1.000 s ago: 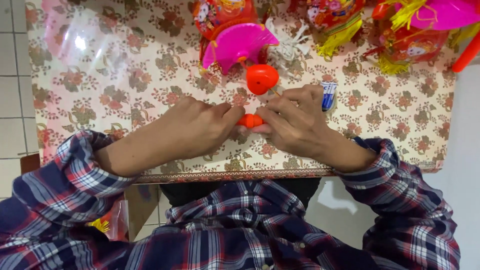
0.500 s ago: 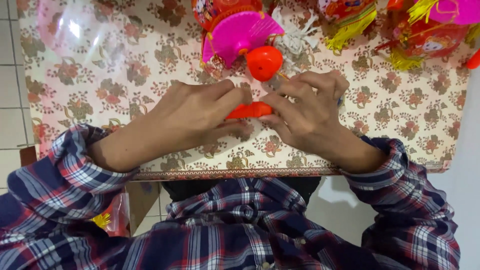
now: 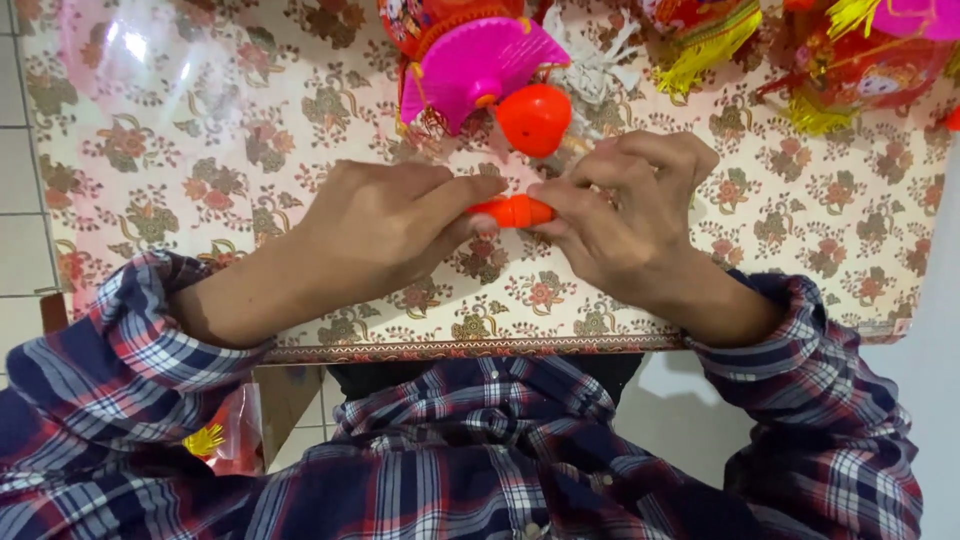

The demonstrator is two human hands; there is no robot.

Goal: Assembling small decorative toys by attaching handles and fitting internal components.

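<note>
Both hands meet over a table covered with a floral cloth (image 3: 250,130). My left hand (image 3: 385,225) and my right hand (image 3: 625,215) pinch the two ends of a small orange plastic tube (image 3: 515,211) between their fingertips. The tube lies roughly level, just above the cloth. Right behind it sits an orange heart-shaped plastic piece (image 3: 535,117), next to a bright pink fan-shaped part (image 3: 475,65) of a toy lantern. My plaid sleeves cover both forearms near the table's front edge.
Red and yellow tasselled lantern decorations (image 3: 850,60) crowd the back right of the table. A clear plastic bag (image 3: 130,50) lies at the back left. A white tangle of string (image 3: 595,65) sits beside the pink part. Tiled floor (image 3: 15,200) shows at left.
The view has shifted so the hands sit higher and closer to the pink part. The orange tube now shows longer between the fingertips. The small blue-and-white item by my right hand is no longer seen.
</note>
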